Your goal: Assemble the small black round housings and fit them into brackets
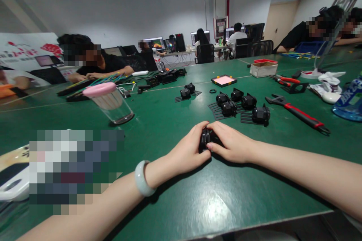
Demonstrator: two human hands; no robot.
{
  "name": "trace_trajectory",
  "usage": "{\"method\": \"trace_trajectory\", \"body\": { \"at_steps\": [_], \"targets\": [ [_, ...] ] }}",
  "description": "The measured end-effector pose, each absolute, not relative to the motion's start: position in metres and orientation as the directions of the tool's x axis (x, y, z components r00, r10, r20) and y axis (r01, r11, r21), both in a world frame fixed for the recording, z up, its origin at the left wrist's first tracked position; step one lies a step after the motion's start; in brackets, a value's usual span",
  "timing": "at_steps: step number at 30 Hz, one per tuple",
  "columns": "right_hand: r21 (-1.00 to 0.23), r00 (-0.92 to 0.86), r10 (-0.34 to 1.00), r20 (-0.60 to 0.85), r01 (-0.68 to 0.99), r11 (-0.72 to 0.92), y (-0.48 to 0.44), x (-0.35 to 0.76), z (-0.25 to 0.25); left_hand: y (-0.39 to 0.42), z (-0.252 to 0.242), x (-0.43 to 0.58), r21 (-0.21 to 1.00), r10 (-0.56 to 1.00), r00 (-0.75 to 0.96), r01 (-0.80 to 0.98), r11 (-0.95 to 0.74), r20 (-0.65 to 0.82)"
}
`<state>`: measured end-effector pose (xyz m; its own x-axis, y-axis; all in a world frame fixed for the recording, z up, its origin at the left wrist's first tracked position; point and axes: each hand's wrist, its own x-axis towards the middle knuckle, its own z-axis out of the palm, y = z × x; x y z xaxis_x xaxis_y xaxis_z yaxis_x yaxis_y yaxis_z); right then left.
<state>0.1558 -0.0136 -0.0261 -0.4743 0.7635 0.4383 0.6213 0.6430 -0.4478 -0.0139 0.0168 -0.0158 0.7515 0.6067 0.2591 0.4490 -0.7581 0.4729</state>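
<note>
A small black plastic part (205, 139) is held low over the green table (158, 203), just in front of me. My left hand (190, 146), with a pale bangle on its wrist, closes round the part from the left. From the right, my right hand (233, 141) grips the same part with thumb and fingers. Much of the part is covered by my fingers. Several similar black parts (228, 108) with comb-like prongs lie beyond my hands, and a pair of them (185, 93) sits farther left. A black ring (212, 91) lies between these groups.
A pink-lidded clear cup (113, 105) stands left. An adjustable wrench (299, 115), pliers (284, 80) and a blue bottle (350, 99) are right. Behind are a pink-centred tray (224, 80) and a small box (263, 69). Other people sit around the table; a phone (17, 173) lies near left.
</note>
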Motion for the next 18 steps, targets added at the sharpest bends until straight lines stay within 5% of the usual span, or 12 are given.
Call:
{"method": "trace_trajectory", "body": {
  "at_steps": [18],
  "targets": [
    [-0.397, -0.491, 0.714, 0.499, 0.604, 0.692, -0.0113, 0.1569, -0.0331, 0.0173, -0.0149, -0.0132, 0.475, 0.6, 0.761, 0.444, -0.759, 0.247]
  ]
}}
